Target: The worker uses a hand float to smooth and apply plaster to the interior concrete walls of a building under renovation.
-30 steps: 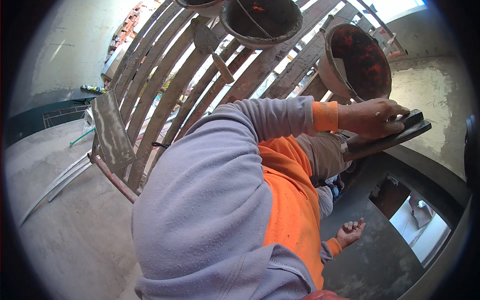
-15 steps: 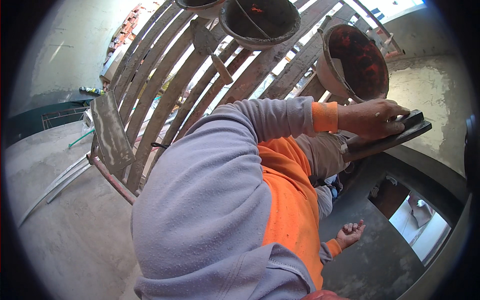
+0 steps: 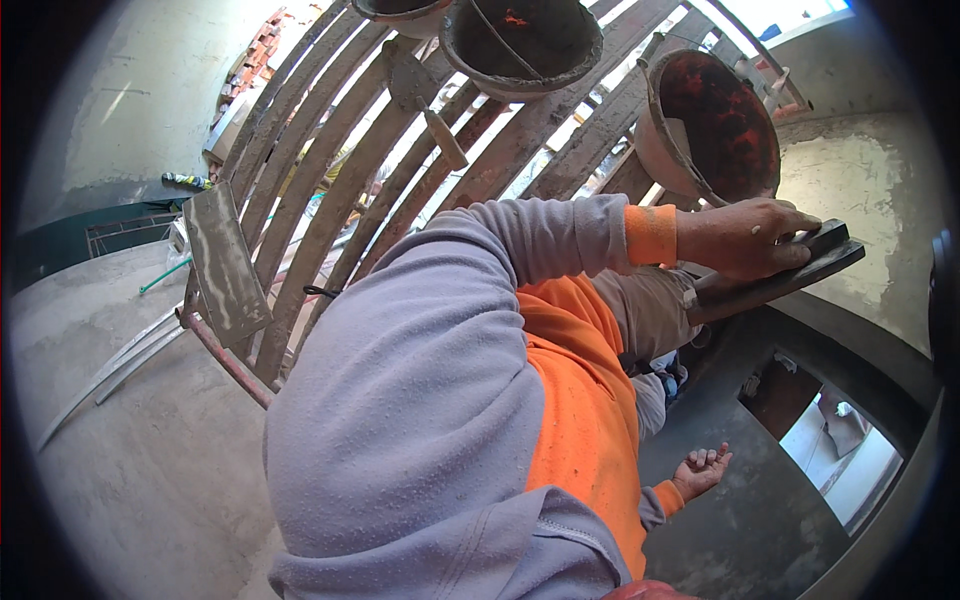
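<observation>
My left hand (image 3: pixel 752 242) is closed on a long dark hand float (image 3: pixel 820 262), resting over my trousered leg just below a bucket with a reddish, stained inside (image 3: pixel 718 130). My right hand (image 3: pixel 703 470) hangs at lower right beside my orange shirt, its fingers apart and slightly curled, holding nothing. At upper middle a trowel (image 3: pixel 408 82) with a wooden handle lies on wooden slats (image 3: pixel 330 150), near a cement-crusted bucket (image 3: pixel 518 55). A flat, plaster-smeared board (image 3: pixel 222 262) sits at the left end of the slats.
Another bucket (image 3: pixel 405 10) is at the top. Pale plastered walls (image 3: pixel 850 200) stand on both sides, with bricks (image 3: pixel 255 65) at upper left. A red pipe (image 3: pixel 225 360), long pale strips (image 3: pixel 120 370) and a green hose (image 3: pixel 165 275) are at left. A square opening (image 3: pixel 825 430) shows at lower right.
My right hand has dropped slightly over the last second. My left hand, the float and everything around them look the same.
</observation>
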A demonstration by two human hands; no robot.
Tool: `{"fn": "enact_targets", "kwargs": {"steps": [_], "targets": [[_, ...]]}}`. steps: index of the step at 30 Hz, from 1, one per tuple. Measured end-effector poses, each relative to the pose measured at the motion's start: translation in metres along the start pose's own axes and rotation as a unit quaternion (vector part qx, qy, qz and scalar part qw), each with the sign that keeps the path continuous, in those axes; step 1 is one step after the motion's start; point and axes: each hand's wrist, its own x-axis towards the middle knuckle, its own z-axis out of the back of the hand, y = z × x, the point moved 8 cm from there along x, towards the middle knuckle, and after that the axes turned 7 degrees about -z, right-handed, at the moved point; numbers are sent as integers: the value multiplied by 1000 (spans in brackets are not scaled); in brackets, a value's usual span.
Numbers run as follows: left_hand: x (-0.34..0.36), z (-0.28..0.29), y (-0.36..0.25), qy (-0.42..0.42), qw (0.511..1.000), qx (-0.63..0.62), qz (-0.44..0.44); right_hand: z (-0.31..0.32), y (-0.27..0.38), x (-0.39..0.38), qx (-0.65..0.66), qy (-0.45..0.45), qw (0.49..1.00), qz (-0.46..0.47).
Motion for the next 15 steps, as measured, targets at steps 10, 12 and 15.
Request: {"fn": "enact_targets", "kwargs": {"steps": [10,12,15], "targets": [[0,7,0,-10,1000,10,-19,-9,3,2,-24,3,1000,14],[2,-5,3,-7,1000,-8,-13,3,13,-5,-22,-14,999,25],[2,2,0,-5,1000,1,-3,2,10,2,-23,6,999,23]]}}
